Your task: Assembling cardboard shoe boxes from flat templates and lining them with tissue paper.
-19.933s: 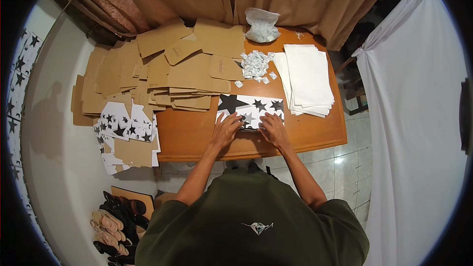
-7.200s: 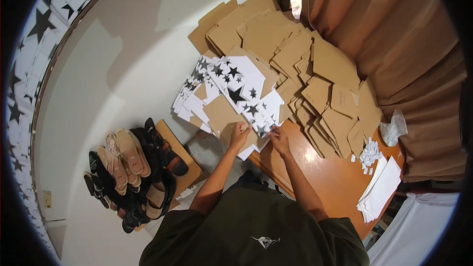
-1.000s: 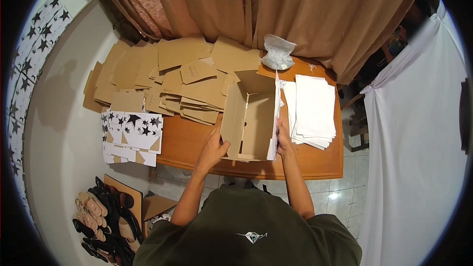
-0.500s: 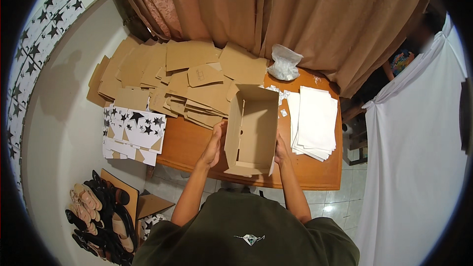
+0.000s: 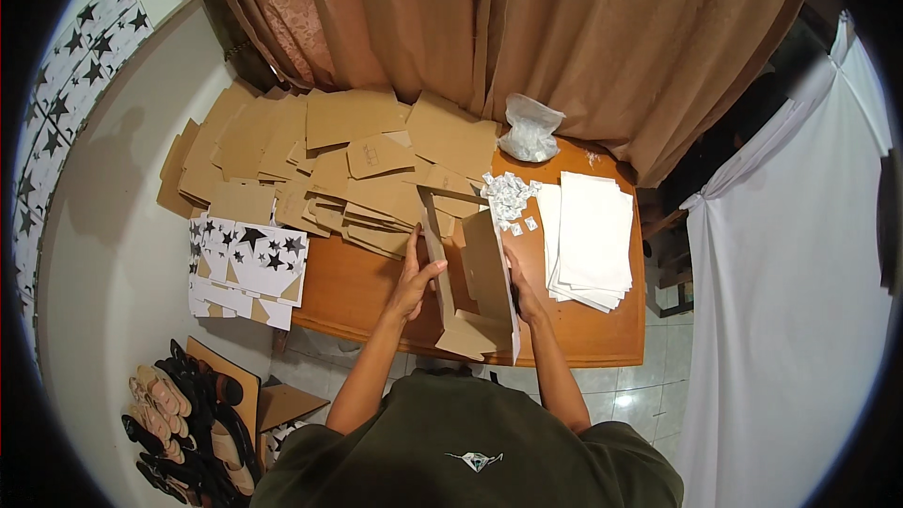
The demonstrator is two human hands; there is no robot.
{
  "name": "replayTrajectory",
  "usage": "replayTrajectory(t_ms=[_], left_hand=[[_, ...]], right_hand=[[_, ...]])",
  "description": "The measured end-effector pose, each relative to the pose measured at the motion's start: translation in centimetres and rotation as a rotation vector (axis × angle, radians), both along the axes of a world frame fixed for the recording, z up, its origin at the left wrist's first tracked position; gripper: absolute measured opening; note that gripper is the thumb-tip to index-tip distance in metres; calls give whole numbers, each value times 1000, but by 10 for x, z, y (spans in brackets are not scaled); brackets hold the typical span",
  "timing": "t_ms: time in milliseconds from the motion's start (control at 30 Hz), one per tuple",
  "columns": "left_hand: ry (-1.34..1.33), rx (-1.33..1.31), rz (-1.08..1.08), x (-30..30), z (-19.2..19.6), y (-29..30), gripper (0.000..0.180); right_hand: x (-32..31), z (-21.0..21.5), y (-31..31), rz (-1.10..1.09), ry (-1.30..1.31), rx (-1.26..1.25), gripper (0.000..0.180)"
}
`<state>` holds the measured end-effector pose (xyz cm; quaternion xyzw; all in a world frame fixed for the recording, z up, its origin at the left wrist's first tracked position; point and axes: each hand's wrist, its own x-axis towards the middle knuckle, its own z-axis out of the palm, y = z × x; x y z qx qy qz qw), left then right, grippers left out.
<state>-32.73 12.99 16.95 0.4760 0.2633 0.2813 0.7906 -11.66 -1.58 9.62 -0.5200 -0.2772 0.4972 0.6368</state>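
Between my hands, above the table's front part, is a cardboard box (image 5: 485,273), plain brown inside and pale outside. It is tilted, with its walls skewed and flaps sticking out at its near end. Orange tabletop shows through a gap between its panels. My left hand (image 5: 408,288) grips the left wall, thumb toward the upper edge. My right hand (image 5: 523,295) is closed against the right wall, some of its fingers hidden behind the cardboard. Just beyond the box lie several small white sachets (image 5: 509,196).
Flattened cardboard pieces (image 5: 353,118) cover the table's back left. Star-printed card pieces (image 5: 249,259) overhang its left edge. White paper sheets (image 5: 593,235) are stacked at right, near a clear plastic bag (image 5: 531,132). Shoes (image 5: 179,414) sit low at left; a white cloth (image 5: 771,301) hangs at right.
The box has tipped and its walls have skewed, so its inside looks narrower and table shows through. Both hands have shifted with it. The sachets behind are more exposed.
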Motion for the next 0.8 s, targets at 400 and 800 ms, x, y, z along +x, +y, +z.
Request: replayTrajectory(t_ms=[400, 800], left_hand=[[18, 106, 169, 24, 16, -2, 104], [64, 240, 164, 37, 34, 9, 104]], right_hand=[[-11, 47, 6, 265, -465, 51, 138], [-10, 87, 13, 188, -381, 125, 106]])
